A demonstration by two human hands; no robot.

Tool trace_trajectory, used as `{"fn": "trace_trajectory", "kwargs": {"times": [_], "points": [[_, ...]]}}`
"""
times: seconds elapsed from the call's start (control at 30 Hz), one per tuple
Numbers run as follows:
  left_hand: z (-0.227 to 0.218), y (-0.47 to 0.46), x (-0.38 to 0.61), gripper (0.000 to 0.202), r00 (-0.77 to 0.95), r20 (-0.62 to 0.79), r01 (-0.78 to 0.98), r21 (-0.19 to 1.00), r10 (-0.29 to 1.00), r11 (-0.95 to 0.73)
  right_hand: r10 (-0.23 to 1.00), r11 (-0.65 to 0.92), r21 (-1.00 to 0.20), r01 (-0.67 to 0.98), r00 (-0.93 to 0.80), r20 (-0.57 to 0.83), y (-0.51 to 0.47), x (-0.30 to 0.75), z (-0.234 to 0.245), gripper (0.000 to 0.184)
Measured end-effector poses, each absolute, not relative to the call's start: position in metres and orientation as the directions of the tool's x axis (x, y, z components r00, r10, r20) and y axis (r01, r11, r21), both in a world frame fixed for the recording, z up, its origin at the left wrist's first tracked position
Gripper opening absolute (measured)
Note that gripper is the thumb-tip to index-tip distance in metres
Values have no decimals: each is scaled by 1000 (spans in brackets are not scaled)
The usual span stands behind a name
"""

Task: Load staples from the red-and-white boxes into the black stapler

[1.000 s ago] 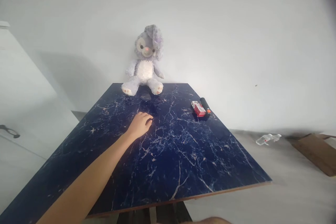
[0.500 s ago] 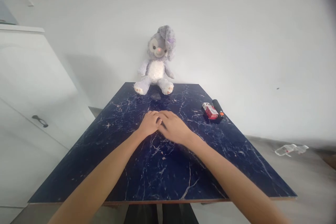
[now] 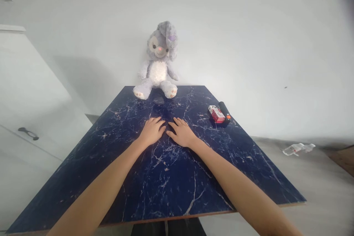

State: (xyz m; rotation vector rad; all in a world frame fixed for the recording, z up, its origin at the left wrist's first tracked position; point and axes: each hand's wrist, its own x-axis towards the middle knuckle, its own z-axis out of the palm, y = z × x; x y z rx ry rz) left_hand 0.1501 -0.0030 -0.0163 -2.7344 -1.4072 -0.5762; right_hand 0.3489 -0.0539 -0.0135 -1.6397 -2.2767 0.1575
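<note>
1. Head view: left hand (image 3: 152,131) and right hand (image 3: 181,132) lie palm-down on the tabletop (image 3: 177,177), just apart, grasping nothing; apparently a resting step.
2. Reaching the plush toy (image 3: 158,73) beyond or box (image 3: 217,114) rightward would call for lifting first.

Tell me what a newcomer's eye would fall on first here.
Probably the plush toy, pale lilac and sitting at the far edge of the dark blue table. Next, the person's left grip and right grip, palms down side by side around mid-table. Then the red-and-white box, near the table's right edge.
</note>
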Motion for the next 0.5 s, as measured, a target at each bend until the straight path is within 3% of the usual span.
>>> {"fn": "trace_trajectory", "kwargs": {"times": [0.3, 0.4, 0.5], "points": [[-9, -8, 149, 39, 543, 385, 722, 239, 746, -649, 889, 414, -323, 851, -302, 345, -48, 371, 1, 32], [-6, -16, 136, 36, 540, 403, 696, 279, 738, -662, 853, 207, -315, 926, -14, 521, -44, 410, 16, 37], [-6, -19, 102, 36, 489, 408, 745, 265, 771, -612, 644, -187, -430, 883, 441, 625, -41, 464, 23, 52]]}}
